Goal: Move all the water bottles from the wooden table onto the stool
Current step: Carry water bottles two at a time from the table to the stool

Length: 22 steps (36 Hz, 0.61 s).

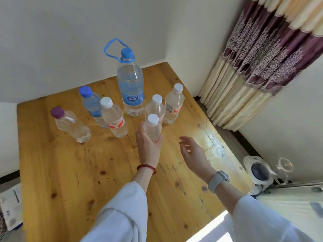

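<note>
Gripping a clear ribbed plastic white-capped bottle [152, 128], the left hand [148, 145] curls round it on the knotty pine worktop [70, 172]; right hand [192, 152] spread, empty.

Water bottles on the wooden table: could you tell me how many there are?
7. Purple-capped bottle far left, blue-capped bottle, white-capped bottle, large handled bottle at back, two white-capped ones on the right, and the nearest bottle in the left hand. None appears hidden.
</note>
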Tool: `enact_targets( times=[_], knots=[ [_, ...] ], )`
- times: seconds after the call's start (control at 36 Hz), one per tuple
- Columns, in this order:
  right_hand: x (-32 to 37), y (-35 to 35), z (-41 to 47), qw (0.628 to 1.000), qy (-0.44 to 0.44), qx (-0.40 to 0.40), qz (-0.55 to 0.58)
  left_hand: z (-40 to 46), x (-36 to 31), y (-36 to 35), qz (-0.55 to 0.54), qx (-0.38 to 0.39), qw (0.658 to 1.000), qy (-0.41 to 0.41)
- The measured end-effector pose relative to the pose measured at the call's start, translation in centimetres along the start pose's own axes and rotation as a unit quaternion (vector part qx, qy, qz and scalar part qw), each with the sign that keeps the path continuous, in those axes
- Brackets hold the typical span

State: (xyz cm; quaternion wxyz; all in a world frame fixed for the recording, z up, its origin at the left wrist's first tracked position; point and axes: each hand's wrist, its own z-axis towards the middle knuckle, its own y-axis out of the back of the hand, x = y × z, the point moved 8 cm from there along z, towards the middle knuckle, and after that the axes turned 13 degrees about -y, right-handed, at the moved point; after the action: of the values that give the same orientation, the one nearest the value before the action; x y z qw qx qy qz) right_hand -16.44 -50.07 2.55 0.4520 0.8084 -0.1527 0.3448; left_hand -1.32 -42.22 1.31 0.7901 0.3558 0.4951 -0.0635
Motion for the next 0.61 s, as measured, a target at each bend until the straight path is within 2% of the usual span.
enact_targets(
  times=[0.17,0.36,0.47,0.61],
  knots=[
    [1.6,-1.1,3.0,1.000,-0.007,-0.005,0.008,1.8,2.0,2.0,-0.067,0.034,0.997,-0.020],
    [5.2,-4.3,7.0,0.997,0.010,-0.002,0.076,1.0,2.8,6.0,-0.006,0.100,0.992,-0.071],
    [6.6,-6.0,9.0,0.985,0.006,-0.004,0.171,0.1,4.4,8.1,-0.005,0.084,0.995,-0.047],
    [6.1,-7.1,9.3,0.980,-0.012,-0.017,0.196,-0.7,6.5,9.6,0.007,0.082,0.997,-0.008]
  ],
)
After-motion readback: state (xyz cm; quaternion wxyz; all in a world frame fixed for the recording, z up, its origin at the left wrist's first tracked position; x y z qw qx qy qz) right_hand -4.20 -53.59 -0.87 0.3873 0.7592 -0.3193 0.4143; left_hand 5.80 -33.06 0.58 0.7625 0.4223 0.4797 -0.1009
